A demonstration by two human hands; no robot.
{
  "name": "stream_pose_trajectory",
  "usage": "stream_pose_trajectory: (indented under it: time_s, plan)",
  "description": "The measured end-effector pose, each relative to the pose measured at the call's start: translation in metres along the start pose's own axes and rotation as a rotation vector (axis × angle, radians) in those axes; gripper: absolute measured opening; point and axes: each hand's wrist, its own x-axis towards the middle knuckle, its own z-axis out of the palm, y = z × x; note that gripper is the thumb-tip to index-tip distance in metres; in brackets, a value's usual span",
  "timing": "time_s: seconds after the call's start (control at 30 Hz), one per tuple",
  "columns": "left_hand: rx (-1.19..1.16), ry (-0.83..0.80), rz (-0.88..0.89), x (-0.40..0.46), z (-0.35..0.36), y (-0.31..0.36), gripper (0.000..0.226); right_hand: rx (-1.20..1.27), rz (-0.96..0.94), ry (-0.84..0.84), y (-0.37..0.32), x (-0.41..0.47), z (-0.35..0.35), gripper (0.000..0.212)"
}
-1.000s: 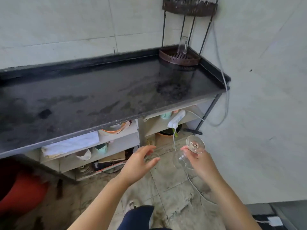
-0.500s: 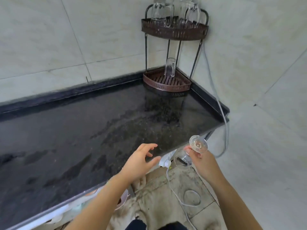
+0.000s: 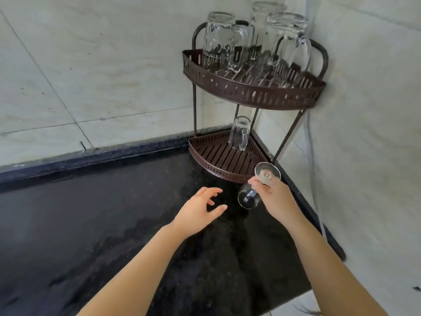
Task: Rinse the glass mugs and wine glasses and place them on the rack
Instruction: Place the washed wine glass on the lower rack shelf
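Gripping a wine glass (image 3: 255,190) by its stem, with the right hand (image 3: 276,199) clamped around it, fingers curled. Held upside down and tilted: foot up beside the fingertips, bowl hanging down to the left of the knuckles, above the dark wet countertop (image 3: 91,224). Hovered empty just left of that glass, the left hand (image 3: 198,213), fingers spread apart and loosely bent, thumb out toward the bowl, touching nothing.

Stood just beyond the right hand, in the corner of the tiled wall (image 3: 91,76): a brown two-tier corner rack (image 3: 250,94). Sat on its lower shelf (image 3: 218,156), just past the glass's foot, one small glass mug (image 3: 239,133), upside down. Crowded on the upper shelf, well above both hands, three large glass mugs (image 3: 218,39), all inverted, handles turned toward the right. Ran down the wall to the right of the rack, a pale cable (image 3: 307,144). Glimpsed below the right forearm, past the counter's edge, a patch of pale floor.
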Motion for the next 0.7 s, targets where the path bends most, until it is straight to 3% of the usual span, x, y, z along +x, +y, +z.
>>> stream_pose_trajectory:
  time_s: [0.17, 0.33, 0.53, 0.7]
  plan:
    - [0.170, 0.049, 0.002, 0.093, 0.007, -0.012, 0.051, -0.067, -0.154, -0.073, -0.016, 0.129, 0.014, 0.028]
    - [0.426, 0.075, 0.016, 0.131, 0.025, -0.039, 0.054, -0.090, -0.210, -0.165, -0.027, 0.210, 0.059, 0.030]
    - [0.444, 0.161, 0.087, 0.128, 0.044, -0.055, 0.050, -0.126, -0.259, -0.219, -0.024, 0.249, 0.103, 0.033]
    - [0.435, 0.109, 0.035, 0.127, 0.043, -0.055, 0.054, -0.188, -0.308, -0.203, -0.022, 0.246, 0.110, 0.031]
